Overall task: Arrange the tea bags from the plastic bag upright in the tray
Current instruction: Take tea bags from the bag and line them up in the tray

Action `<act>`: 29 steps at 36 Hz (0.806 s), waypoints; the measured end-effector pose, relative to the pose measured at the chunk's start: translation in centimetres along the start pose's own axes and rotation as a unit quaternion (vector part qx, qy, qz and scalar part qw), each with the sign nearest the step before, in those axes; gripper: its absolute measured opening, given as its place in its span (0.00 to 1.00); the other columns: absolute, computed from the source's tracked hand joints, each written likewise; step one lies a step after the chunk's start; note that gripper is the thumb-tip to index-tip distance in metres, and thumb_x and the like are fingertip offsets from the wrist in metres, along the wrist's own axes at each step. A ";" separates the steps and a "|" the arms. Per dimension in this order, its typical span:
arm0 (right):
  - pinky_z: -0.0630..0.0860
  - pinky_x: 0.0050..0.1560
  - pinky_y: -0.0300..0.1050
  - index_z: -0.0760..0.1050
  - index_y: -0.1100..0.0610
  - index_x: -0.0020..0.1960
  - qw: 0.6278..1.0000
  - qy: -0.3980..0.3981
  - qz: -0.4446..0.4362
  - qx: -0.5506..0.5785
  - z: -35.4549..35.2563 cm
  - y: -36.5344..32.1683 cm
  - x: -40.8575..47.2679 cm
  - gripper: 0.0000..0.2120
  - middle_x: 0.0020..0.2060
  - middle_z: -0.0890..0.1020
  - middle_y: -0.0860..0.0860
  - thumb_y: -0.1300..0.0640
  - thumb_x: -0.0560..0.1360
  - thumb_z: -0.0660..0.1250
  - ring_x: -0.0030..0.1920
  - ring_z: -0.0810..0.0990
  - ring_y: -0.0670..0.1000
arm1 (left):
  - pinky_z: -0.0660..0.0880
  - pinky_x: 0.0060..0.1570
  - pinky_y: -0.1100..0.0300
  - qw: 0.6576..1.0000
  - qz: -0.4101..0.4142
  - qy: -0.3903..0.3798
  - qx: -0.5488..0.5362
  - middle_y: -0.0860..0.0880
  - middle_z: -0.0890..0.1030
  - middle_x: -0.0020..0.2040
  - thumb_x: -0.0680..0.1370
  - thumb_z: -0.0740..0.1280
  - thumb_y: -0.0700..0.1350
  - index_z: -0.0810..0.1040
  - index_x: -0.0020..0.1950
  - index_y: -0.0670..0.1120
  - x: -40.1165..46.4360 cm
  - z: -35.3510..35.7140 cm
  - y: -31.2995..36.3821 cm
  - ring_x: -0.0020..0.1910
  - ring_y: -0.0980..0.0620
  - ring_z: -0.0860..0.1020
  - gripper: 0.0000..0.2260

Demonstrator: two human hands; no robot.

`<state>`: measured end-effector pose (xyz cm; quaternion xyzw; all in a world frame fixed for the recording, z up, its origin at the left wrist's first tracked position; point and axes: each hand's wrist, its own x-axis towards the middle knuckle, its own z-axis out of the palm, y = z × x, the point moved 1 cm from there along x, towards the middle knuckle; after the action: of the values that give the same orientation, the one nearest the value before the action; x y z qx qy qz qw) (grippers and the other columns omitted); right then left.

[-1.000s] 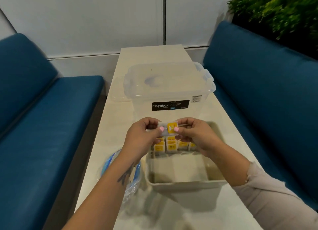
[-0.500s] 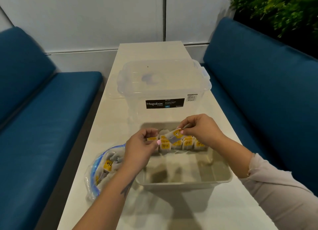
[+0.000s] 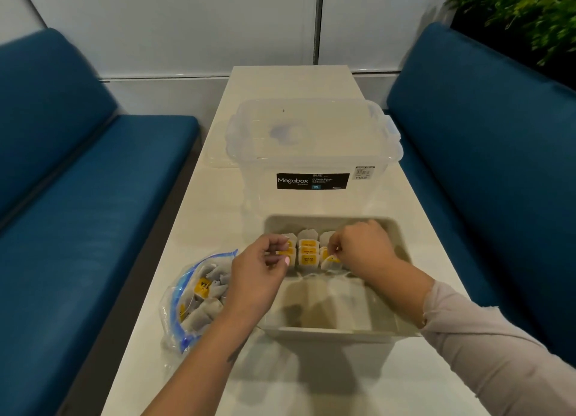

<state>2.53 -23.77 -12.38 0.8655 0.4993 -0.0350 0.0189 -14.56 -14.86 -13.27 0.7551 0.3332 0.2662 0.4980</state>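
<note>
A beige tray (image 3: 336, 331) sits on the table in front of me. Several tea bags (image 3: 308, 253) with yellow tags stand upright in rows at its far end. My right hand (image 3: 361, 249) is down inside the tray and pinches a tea bag (image 3: 331, 261) at the right of the rows. My left hand (image 3: 260, 267) hovers over the tray's left wall, fingers curled, pinching a yellow tag (image 3: 285, 253) at the left row. A clear plastic bag (image 3: 196, 297) with a blue zip lies left of the tray, holding several more tea bags.
A clear lidded Megabox storage box (image 3: 311, 154) stands just behind the tray on the long cream table (image 3: 311, 384). Blue benches (image 3: 78, 228) run along both sides. A green plant (image 3: 523, 7) fills the upper right corner.
Both hands came down from chest height into the tray. The tea bag held between them moved with my right hand to the right end of the rows; my left hand went to the left row.
</note>
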 end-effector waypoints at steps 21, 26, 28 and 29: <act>0.62 0.49 0.45 0.77 0.42 0.58 0.999 -0.002 -0.022 -0.047 1.6 -0.7 0.1 0.13 0.50 0.82 0.46 0.54 0.78 0.61 0.54 0.74 0.51 | 0.76 0.46 0.70 0.999 -0.013 -0.023 0.020 0.60 0.81 0.47 0.74 0.70 0.38 0.75 0.50 0.59 0.2 -0.1 0.0 0.44 0.66 0.79 0.16; 0.62 0.48 0.45 0.77 0.43 0.57 0.999 0.009 -0.011 -0.030 1.4 -0.6 0.1 0.12 0.47 0.81 0.46 0.54 0.76 0.62 0.53 0.73 0.50 | 0.75 0.45 0.72 0.999 -0.012 -0.027 0.020 0.60 0.81 0.47 0.73 0.70 0.38 0.75 0.50 0.58 0.2 -0.1 0.1 0.44 0.65 0.79 0.15; 0.61 0.47 0.45 0.77 0.43 0.56 1.000 0.010 -0.008 -0.025 1.4 -0.5 0.2 0.12 0.47 0.80 0.46 0.54 0.76 0.63 0.53 0.73 0.50 | 0.74 0.44 0.74 0.999 -0.010 -0.030 0.019 0.60 0.81 0.47 0.73 0.70 0.37 0.75 0.49 0.59 0.1 -0.2 0.2 0.44 0.67 0.79 0.16; 0.61 0.47 0.45 0.77 0.43 0.56 1.000 0.009 -0.007 -0.023 1.3 -0.5 0.2 0.11 0.47 0.80 0.46 0.54 0.75 0.64 0.53 0.73 0.50 | 0.74 0.43 0.75 0.999 -0.009 -0.031 0.019 0.60 0.80 0.47 0.73 0.70 0.37 0.74 0.49 0.60 0.1 -0.2 0.3 0.43 0.67 0.78 0.17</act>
<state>2.14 -23.47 -13.73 0.8617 0.5060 -0.0157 0.0339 -14.57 -14.71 -12.88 0.7693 0.3297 0.2320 0.4957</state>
